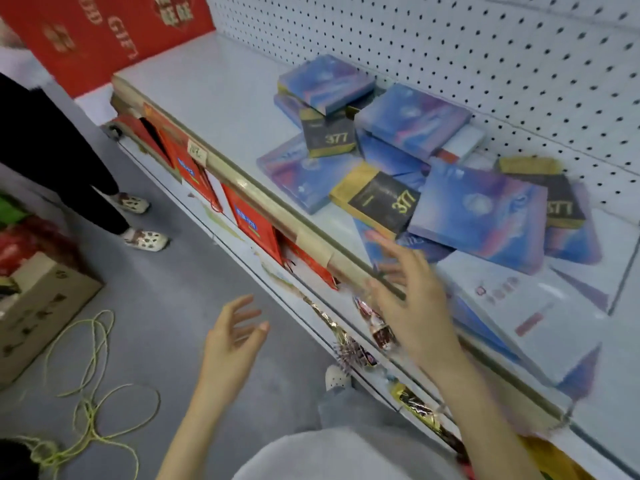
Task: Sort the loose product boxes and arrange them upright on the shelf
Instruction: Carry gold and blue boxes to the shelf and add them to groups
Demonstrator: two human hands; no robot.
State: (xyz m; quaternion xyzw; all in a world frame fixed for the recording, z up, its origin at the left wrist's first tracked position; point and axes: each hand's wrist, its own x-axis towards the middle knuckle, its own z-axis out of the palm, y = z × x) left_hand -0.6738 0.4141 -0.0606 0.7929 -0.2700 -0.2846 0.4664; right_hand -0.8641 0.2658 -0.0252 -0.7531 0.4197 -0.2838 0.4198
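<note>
Blue-and-purple flat cardboard boxes [481,216] look light, stiff and slick, likely best gripped across thin edges; right hand [412,292] and left hand [232,344] hover spread, empty.

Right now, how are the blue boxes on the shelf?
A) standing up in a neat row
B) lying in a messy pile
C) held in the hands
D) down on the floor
B: the blue boxes lie flat and tilted over one another on the shelf, mixed with black-and-gold boxes.
</note>
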